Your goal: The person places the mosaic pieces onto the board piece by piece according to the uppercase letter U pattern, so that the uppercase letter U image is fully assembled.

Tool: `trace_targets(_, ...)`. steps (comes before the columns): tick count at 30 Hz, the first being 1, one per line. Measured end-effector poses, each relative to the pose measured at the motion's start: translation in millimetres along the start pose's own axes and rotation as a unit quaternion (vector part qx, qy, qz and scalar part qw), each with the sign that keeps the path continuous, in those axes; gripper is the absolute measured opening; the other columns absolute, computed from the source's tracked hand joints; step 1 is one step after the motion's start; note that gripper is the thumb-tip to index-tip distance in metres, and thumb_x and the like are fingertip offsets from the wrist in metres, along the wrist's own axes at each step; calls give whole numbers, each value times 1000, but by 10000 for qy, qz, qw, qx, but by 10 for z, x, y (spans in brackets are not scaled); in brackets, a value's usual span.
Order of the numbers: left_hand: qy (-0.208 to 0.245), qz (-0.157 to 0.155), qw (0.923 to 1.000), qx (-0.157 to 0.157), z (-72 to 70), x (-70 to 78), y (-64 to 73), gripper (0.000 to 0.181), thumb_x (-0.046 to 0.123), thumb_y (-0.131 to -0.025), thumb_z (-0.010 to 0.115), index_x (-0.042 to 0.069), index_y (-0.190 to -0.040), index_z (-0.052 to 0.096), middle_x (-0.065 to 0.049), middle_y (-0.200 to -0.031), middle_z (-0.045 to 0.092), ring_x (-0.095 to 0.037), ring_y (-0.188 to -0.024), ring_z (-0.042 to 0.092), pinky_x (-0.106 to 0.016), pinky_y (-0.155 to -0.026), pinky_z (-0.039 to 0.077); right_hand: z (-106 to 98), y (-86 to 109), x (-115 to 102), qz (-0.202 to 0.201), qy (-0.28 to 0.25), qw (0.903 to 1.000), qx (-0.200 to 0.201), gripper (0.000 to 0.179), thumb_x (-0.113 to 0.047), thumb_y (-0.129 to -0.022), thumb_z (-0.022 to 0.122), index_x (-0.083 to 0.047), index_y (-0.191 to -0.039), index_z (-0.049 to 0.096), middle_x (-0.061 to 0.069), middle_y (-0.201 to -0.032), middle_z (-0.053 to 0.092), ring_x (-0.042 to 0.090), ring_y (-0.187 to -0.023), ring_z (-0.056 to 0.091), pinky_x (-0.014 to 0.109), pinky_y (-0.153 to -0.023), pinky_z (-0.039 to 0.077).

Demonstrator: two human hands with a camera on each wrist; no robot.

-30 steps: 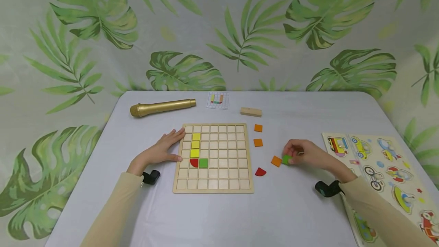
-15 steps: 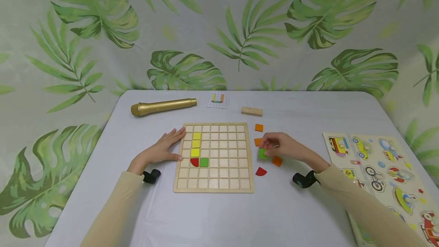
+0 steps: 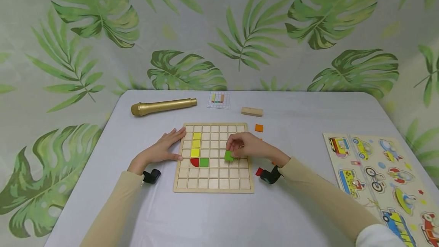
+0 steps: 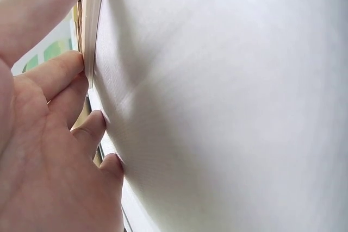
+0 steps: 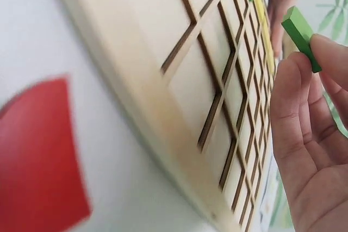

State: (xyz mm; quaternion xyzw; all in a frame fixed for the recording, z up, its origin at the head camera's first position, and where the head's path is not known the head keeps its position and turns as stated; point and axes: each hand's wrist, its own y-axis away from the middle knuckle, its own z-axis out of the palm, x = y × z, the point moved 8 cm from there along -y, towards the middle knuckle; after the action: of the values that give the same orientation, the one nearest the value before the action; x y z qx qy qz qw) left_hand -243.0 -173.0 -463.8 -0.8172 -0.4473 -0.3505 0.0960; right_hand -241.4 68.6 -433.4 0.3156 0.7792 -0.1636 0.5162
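Observation:
My right hand (image 3: 245, 146) pinches a green square tile (image 5: 300, 37) between thumb and fingertips, above the right part of a wooden grid board (image 3: 214, 189). Along the board's left edge, my left hand (image 3: 161, 149) rests with its fingers spread, thumb and fingertips at the frame. Set in the grid's second column are several yellow tiles (image 3: 196, 144) in a line. Below them sits a red quarter-round tile (image 3: 194, 162), with a second green tile (image 3: 204, 162) in the cell to its right.
Right of the board lie an orange tile (image 3: 258, 128) and another red quarter-round tile (image 5: 46, 156); more orange shows partly behind the right arm. Behind the board are a gold microphone (image 3: 164, 107), a pattern card (image 3: 218, 100) and a wooden block (image 3: 252, 111). A picture puzzle (image 3: 377, 163) lies far right.
My right hand has picked up the green tile from the table at the right and carried it left over the board. The left hand has stayed in place.

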Motion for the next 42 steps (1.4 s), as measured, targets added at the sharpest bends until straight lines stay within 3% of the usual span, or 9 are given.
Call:
trace_targets(8, 33, -11, 10000, -3, -4, -1, 0, 95, 33, -82, 75, 2, -152, 19, -13, -159, 9, -37, -143, -1, -56, -112, -4, 254, -264, -84, -85, 102, 9998, -162, 14, 4, -81, 68, -4, -92, 64, 2, -80, 60, 15, -74, 55, 24, -67, 49)
trace_targets(14, -6, 26, 10000, 25, -5, 2, 1, 94, 33, -82, 75, 1, -152, 20, -14, -159, 11, -38, -143, 1, -56, -112, -3, 389, -376, -133, -81, 761, 9969, -199, 15, 6, -80, 69, -5, -89, 64, -3, -76, 57, 10, -71, 53, 21, -65, 47)
trace_targets(18, -5, 26, 10000, 36, -5, 0, 0, 94, 33, -82, 75, 1, -151, 21, -13, -159, 11, -38, -143, 1, -56, -112, -3, 447, -379, -177, -135, 1120, 9933, -234, 15, 7, -80, 67, -5, -87, 64, -3, -74, 56, 9, -70, 52, 21, -64, 46)
trace_targets(38, -5, 17, 10000, 52, -5, -12, 2, 94, 34, -82, 75, 2, -152, 21, -13, -159, 11, -37, -143, 1, -56, -112, -2, 502, -330, -244, 157, 1702, 9852, -84, 15, 8, -80, 63, -5, -86, 64, 0, -74, 54, 12, -69, 48, 24, -63, 41)
trace_targets(42, 16, 32, 10000, 47, -9, -5, 2, 93, 33, -83, 75, 1, -152, 21, -13, -159, 11, -38, -143, 1, -56, -112, -3, 478, -312, -224, 150, 1507, 9884, -54, 14, 7, -82, 65, -5, -88, 64, 3, -77, 57, 13, -71, 49, 24, -65, 43)
